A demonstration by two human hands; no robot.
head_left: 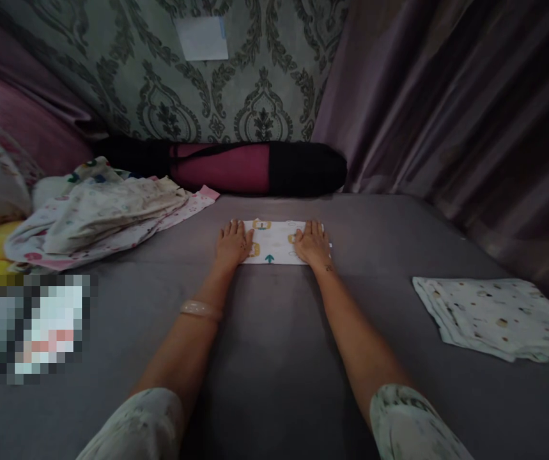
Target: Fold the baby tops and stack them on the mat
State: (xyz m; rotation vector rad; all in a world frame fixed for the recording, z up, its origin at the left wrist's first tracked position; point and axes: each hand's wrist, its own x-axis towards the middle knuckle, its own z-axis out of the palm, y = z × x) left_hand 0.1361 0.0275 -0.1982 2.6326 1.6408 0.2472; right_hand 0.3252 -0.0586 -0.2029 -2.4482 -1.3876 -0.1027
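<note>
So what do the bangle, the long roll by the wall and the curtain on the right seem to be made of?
Bangle: pale and slightly glossy, perhaps stone, glass or plastic; it's a smooth, rigid-looking ring.
Long roll: probably fabric, matte black and magenta, with soft, rounded ends.
Curtain: likely woven cloth with a satiny sheen, since light catches its deep folds.

Folded printed cloth (275,244), white and matt, lies on smooth, matt grey fabric (274,332). The purple curtain (399,96) is cloth with a soft sheen; the bangle (201,309) looks glossy.
</note>
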